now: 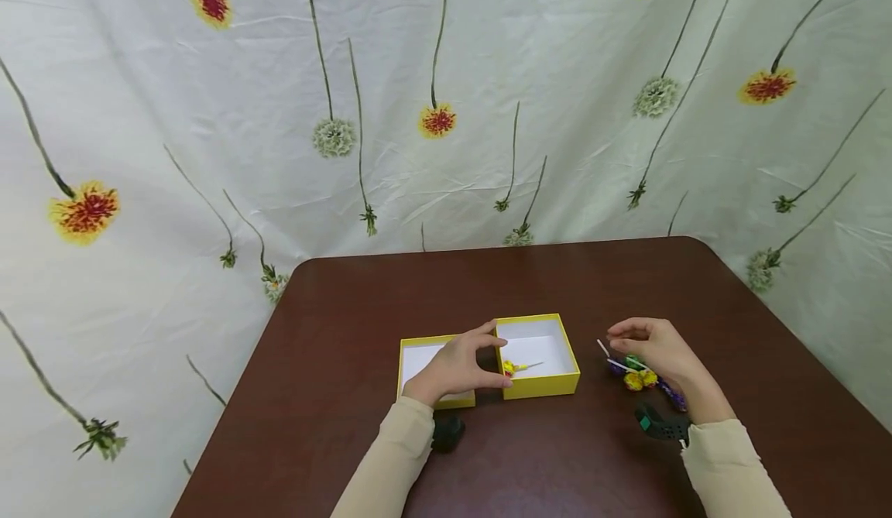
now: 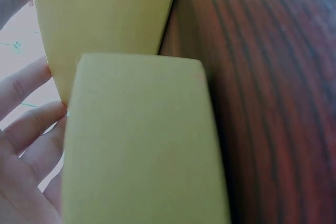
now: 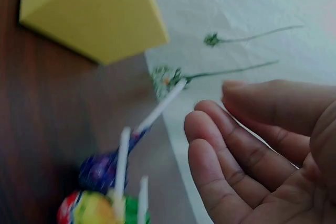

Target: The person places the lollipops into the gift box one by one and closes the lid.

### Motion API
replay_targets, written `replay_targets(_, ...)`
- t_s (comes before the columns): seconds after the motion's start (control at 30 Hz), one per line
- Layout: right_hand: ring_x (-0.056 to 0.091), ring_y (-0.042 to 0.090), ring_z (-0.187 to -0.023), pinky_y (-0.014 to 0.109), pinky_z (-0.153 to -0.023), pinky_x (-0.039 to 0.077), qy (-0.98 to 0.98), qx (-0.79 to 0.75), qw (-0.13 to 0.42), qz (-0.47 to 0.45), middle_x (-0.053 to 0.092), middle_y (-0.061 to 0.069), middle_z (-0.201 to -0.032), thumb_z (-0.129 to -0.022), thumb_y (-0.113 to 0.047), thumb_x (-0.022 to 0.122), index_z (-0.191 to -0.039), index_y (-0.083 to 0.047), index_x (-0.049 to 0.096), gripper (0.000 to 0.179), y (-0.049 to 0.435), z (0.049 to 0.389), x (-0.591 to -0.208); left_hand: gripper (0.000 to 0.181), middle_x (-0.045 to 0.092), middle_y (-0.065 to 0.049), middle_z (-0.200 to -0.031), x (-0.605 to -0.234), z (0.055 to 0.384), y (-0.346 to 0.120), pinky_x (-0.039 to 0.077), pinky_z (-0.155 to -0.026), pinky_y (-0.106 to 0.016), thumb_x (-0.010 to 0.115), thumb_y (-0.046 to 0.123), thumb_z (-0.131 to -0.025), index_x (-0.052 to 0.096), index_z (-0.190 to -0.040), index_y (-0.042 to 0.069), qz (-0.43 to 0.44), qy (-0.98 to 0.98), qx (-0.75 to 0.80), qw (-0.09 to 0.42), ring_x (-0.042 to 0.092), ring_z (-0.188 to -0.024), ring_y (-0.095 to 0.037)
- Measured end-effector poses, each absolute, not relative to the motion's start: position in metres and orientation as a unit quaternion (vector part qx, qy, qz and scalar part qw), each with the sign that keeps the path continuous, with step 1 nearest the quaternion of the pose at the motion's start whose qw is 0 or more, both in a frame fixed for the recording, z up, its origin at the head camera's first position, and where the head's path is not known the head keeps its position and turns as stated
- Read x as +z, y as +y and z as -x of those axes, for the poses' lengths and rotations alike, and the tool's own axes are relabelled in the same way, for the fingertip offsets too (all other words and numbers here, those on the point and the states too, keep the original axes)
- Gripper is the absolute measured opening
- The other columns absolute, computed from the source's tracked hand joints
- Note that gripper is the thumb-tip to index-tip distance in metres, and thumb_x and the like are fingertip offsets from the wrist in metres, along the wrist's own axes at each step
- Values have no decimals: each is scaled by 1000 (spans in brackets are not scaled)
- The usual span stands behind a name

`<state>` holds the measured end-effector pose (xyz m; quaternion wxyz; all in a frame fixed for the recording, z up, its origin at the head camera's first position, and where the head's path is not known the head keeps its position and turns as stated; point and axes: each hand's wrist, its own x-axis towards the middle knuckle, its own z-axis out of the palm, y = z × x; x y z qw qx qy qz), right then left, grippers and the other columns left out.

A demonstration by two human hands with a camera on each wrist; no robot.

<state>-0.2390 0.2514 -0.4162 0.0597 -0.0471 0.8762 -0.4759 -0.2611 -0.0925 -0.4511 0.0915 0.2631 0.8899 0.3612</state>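
A yellow box (image 1: 542, 386) with a white inside stands near the table's middle. My left hand (image 1: 456, 365) holds it across its left side, thumb at the front corner and fingers toward the back. Inside lies a yellow-wrapped lollipop (image 1: 514, 367) with a white stick. Over on the right, my right hand (image 1: 655, 348) hovers above several lollipops (image 1: 632, 381). Its fingers are loosely curved, with nothing between them. The right wrist view shows a purple lollipop (image 3: 98, 172), a yellow-and-red one (image 3: 86, 209) and a green one below the fingers.
A second shallow yellow box part (image 1: 456, 404) sits left of the box, partly behind the left forearm. Dark wrist devices show below the left hand (image 1: 447, 433) and right hand (image 1: 662, 425). Behind the brown table (image 1: 362, 289) hangs a white flowered cloth (image 1: 390, 177).
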Motion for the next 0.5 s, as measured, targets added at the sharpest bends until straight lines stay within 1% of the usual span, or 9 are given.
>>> replay_targets(0.13, 69, 29, -100, 36, -82, 60, 891, -447, 57, 49, 69, 26, -117, -97, -6, 64, -119, 9, 66, 27, 261, 236, -425, 70, 30, -1, -165, -451, 262, -92, 42, -113, -50, 83, 48, -79, 62, -138, 16, -261, 889, 364, 94, 36, -149, -28)
replay_targets(0.27, 68, 30, -98, 32, -73, 57, 909, -411, 47, 43, 70, 25, -115, -96, -6, 65, -116, 7, 68, 24, 265, 236, -434, 70, 31, 0, -165, -451, 262, -92, 41, -114, -50, 84, 48, -78, 63, -138, 16, -260, 889, 365, 94, 36, -149, -28)
replay_targets(0.5, 69, 32, -94, 32, -69, 56, 931, -361, 17, 48, 71, 26, -110, -91, -2, 69, -105, 5, 73, 17, 264, 238, -444, 71, 30, 1, -165, -451, 263, -92, 40, -115, -49, 83, 48, -78, 62, -138, 16, -260, 890, 363, 96, 35, -149, -27)
